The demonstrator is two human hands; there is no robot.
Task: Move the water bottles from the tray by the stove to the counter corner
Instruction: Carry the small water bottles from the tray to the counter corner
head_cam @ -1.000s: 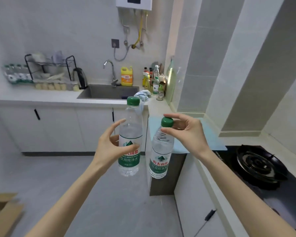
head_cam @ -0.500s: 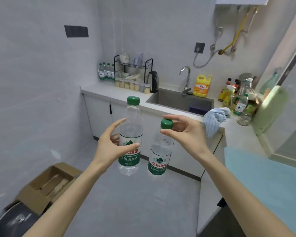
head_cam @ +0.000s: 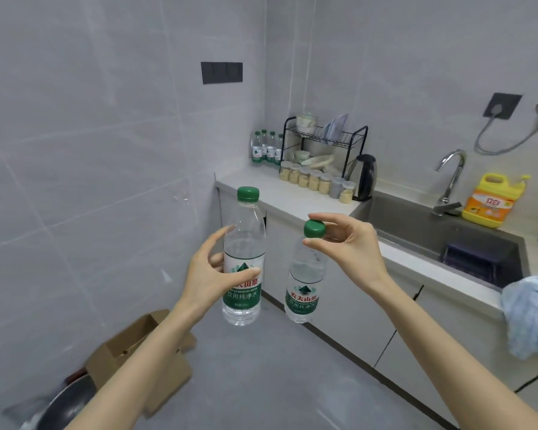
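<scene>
The left hand [head_cam: 210, 271] is wrapped round the middle of the first water bottle [head_cam: 244, 243], thumb across the green label and fingers behind. It holds the bottle upright in the air above the grey floor. At its three o'clock, near but not touching, the right hand [head_cam: 348, 243] pinches the green cap [head_cam: 315, 228] of the second water bottle [head_cam: 305, 283] between thumb and fingertips. That bottle hangs below the hand, slightly tilted. Both are clear bottles with water inside.

Beyond them, toward one o'clock, runs the white tabletop [head_cam: 277, 195]. In its far corner, at twelve o'clock against the wall, stands a cluster of water bottles [head_cam: 266, 147] of the same kind. The black dish rack [head_cam: 323, 139] is just beside them at their three o'clock. In front of the rack is a row of small jars [head_cam: 316, 181], then a dark kettle [head_cam: 364, 176].

Farther toward three o'clock lie the steel sink [head_cam: 416, 225] and faucet [head_cam: 451, 178], with a yellow detergent jug [head_cam: 491, 201] behind. A blue cloth [head_cam: 528, 315] hangs over the tabletop edge at four o'clock. At seven o'clock on the floor sits an open cardboard box [head_cam: 143, 352], with a dark pan [head_cam: 66, 405] touching it.
</scene>
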